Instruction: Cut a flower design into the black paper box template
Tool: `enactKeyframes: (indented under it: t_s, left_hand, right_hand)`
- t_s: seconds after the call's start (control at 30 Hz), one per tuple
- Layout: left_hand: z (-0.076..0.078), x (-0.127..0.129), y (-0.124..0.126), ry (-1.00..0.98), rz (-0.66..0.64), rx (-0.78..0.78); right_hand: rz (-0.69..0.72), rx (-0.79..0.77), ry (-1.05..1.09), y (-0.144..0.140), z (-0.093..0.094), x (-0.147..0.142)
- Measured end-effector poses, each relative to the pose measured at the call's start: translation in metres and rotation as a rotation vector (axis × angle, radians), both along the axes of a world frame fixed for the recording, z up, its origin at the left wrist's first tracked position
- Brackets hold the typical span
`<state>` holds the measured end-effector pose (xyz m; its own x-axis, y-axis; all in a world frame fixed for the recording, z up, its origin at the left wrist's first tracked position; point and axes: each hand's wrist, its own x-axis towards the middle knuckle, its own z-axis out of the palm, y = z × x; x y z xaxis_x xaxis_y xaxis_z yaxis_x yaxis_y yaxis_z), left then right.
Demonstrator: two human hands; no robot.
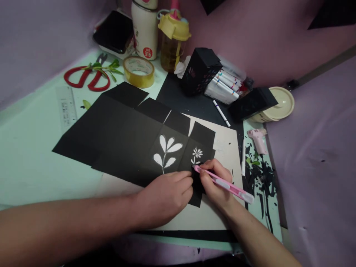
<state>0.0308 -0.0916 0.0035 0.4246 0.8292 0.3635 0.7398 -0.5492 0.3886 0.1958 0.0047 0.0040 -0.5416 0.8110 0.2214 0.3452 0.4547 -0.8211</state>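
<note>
A large sheet of black card [116,133], scored into panels, lies flat on a pale board [225,148]. One panel has a leaf sprig cut-out [166,152], and the panel to its right has a small flower cut-out [197,155]. My left hand [164,196] rests fingers-down on the card just below the leaf sprig, pressing it flat. My right hand [214,181] grips a pink craft knife [222,183] like a pen, its tip on the card just under the flower.
Red scissors [86,78], a tape roll [138,71] and a clear ruler [66,107] lie at the back left. Two bottles [144,29], black cut-out boxes [199,70], markers [224,87], a cream lid [280,102] and a pink glue gun [258,140] stand behind. Black paper scraps [260,178] litter the right.
</note>
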Motion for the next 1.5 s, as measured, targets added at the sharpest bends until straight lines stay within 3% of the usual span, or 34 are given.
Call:
enactKeyframes:
  t_s: [0.17,0.77,1.23,1.5]
  left_hand:
    - [0.0,-0.001,0.0,0.02,0.116,0.0]
    - [-0.003,0.002,-0.001,0.027,0.133,0.004]
    - [0.001,0.001,-0.002,0.174,0.076,-0.083]
    - [0.001,0.0,-0.003,0.098,0.098,-0.056]
  right_hand:
    - [-0.011,0.027,-0.005,-0.001,0.003,-0.001]
    - [-0.054,0.042,-0.054,-0.002,0.004,-0.003]
    - [0.157,0.171,-0.082,-0.01,-0.001,0.003]
    - [0.19,0.224,-0.082,-0.007,0.001,0.001]
